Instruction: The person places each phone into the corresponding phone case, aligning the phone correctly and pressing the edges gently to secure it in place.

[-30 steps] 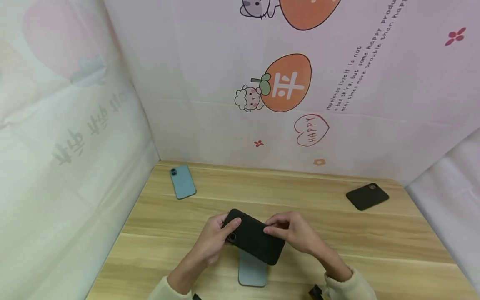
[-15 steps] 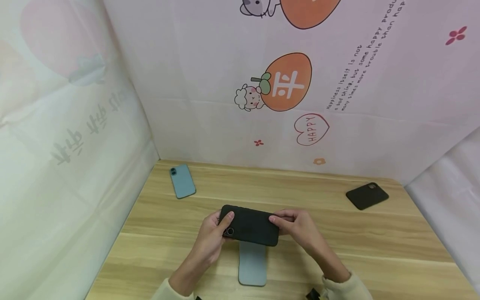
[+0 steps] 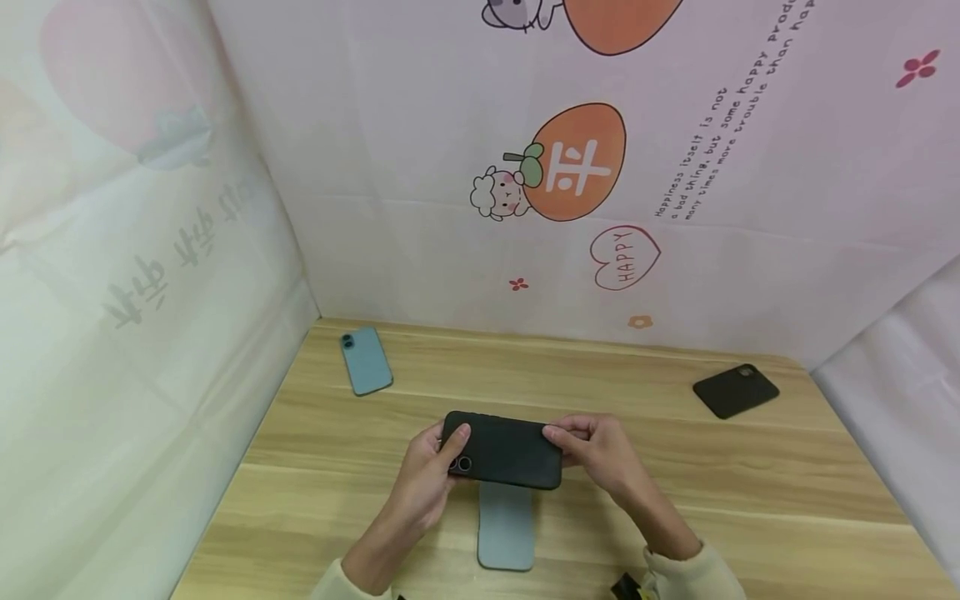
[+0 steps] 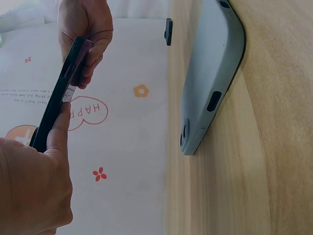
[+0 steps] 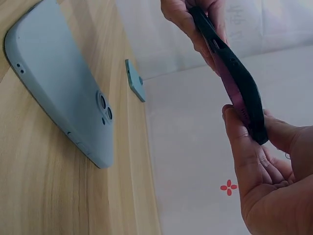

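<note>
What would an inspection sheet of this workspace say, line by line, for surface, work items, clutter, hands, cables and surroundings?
Surface: wood-grain table, pale and striped.
Work items: black phone case, held clear of the table, purple showing on its underside; whether a phone is inside, I can't tell. Grey-blue phone lies nearest the person, lenses up.
Clutter: light blue phone at far left; another black case at far right.
Hands: left hand grips the camera end of the held case; right hand pinches the other end.
Cables: nothing seen.
Surroundings: white sheeting behind, printed with cartoons and lettering.
</note>
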The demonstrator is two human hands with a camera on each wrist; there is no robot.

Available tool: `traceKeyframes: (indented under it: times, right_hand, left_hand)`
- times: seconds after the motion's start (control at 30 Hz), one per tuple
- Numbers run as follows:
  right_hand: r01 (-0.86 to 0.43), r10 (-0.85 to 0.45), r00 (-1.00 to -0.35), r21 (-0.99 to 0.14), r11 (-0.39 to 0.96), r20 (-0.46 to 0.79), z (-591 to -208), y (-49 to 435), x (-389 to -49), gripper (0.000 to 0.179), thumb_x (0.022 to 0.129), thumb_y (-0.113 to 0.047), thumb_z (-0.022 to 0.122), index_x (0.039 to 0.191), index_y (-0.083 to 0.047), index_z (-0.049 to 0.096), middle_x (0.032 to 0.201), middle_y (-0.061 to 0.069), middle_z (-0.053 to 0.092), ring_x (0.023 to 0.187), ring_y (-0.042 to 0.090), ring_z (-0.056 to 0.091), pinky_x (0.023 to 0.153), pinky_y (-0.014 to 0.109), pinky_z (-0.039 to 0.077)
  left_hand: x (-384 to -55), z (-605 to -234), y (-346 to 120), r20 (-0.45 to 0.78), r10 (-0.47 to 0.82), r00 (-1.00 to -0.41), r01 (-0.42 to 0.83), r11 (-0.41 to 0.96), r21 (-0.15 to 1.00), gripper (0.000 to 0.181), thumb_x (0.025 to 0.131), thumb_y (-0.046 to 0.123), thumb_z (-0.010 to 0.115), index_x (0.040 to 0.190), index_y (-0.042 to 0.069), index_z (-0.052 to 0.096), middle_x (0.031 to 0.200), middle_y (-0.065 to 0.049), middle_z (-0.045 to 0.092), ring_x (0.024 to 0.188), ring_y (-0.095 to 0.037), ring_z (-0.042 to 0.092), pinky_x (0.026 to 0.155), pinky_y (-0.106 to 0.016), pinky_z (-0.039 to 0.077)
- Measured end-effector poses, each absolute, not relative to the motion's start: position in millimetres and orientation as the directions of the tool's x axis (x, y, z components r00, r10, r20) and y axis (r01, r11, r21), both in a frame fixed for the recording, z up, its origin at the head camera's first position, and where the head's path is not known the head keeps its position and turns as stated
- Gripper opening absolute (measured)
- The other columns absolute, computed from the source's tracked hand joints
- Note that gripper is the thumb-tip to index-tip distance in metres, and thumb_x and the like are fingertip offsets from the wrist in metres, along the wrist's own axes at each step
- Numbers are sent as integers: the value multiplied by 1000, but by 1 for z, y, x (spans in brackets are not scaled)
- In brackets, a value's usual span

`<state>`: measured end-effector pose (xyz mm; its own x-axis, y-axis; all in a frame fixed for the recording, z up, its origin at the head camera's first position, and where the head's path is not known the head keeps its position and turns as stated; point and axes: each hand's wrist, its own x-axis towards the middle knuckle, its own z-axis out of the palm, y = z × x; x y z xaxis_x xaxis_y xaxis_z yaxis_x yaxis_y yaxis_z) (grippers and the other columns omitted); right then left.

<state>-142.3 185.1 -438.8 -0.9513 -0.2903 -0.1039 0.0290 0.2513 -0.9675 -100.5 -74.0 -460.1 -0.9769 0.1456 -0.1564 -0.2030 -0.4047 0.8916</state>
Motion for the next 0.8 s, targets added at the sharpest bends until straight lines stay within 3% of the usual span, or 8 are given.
traceKeyframes:
  times: [0.33, 0.57, 0.8]
  right_hand:
    - [97, -287, -945, -971, 219, -159, -437, 188, -143, 25, 103, -12, 71, 105, 12, 72, 83, 6, 77, 72, 16, 74, 69, 31, 65]
    - [136, -255, -948, -968, 211, -189, -437, 187, -143, 29, 101, -17, 74, 111, 10, 74, 88, 8, 78, 76, 16, 74, 71, 32, 65]
    - [199, -291, -924, -961, 190, -248, -442, 184, -139, 28, 100, -21, 76, 103, 7, 74, 89, 8, 76, 77, 20, 75, 74, 36, 66]
  left_hand:
    - [-100, -460, -72, -152, 164, -975, -208, -409, 889, 46, 113, 21, 53, 144, -12, 48, 137, -25, 62, 119, -27, 69, 98, -45, 61]
    - [-101, -461, -71, -152, 153, -977, -201, -398, 895, 46, 113, 23, 53, 144, -11, 49, 138, -25, 61, 120, -28, 68, 98, -45, 61]
    - [-102, -459, -73, -169, 115, -979, -201, -398, 895, 45, 113, 23, 53, 143, -11, 49, 139, -26, 60, 119, -27, 68, 98, -45, 61]
